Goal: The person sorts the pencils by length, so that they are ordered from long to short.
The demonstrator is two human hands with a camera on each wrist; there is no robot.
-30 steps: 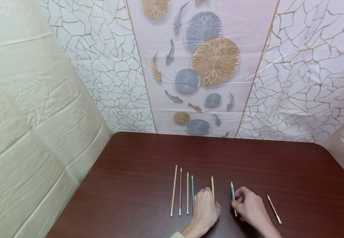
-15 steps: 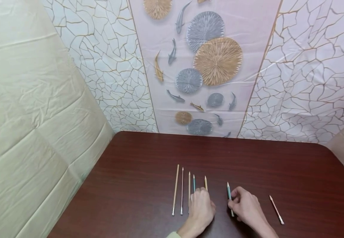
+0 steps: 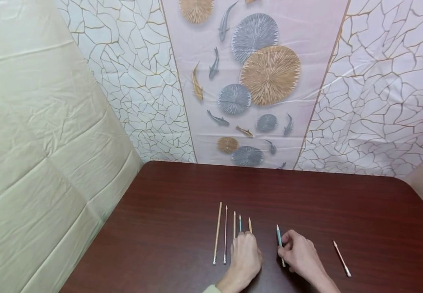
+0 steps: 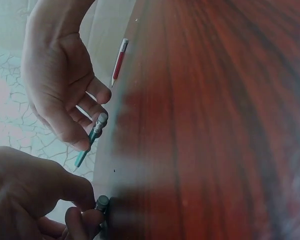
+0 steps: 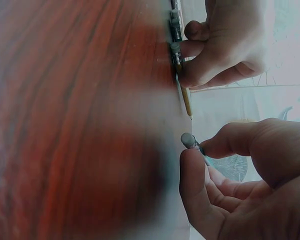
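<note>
In the head view my left hand (image 3: 245, 256) lies over the lower part of a yellow pencil (image 3: 250, 225). The right wrist view shows its thumb and finger pinching that pencil near the eraser. Just left of it is a teal pencil (image 3: 240, 223), its lower part hidden by the hand. My right hand (image 3: 303, 254) pinches another teal pencil (image 3: 279, 237) between thumb and fingers, tip pointing away from me. Its grey eraser (image 5: 188, 140) shows in the right wrist view. A natural-wood pencil (image 3: 234, 224) stands in the row, partly covered by the left hand.
Further left lie a long gold pencil (image 3: 217, 233) and a thin pink pencil (image 3: 225, 235), roughly parallel. A short pink pencil (image 3: 342, 259) lies slanted right of my right hand. The dark wooden table (image 3: 160, 228) meets a patterned cloth (image 3: 248, 134) behind.
My left hand has brought the yellow pencil leftward, nearer the row. The right hand has shifted a little left with its teal pencil. The head view has turned slightly.
</note>
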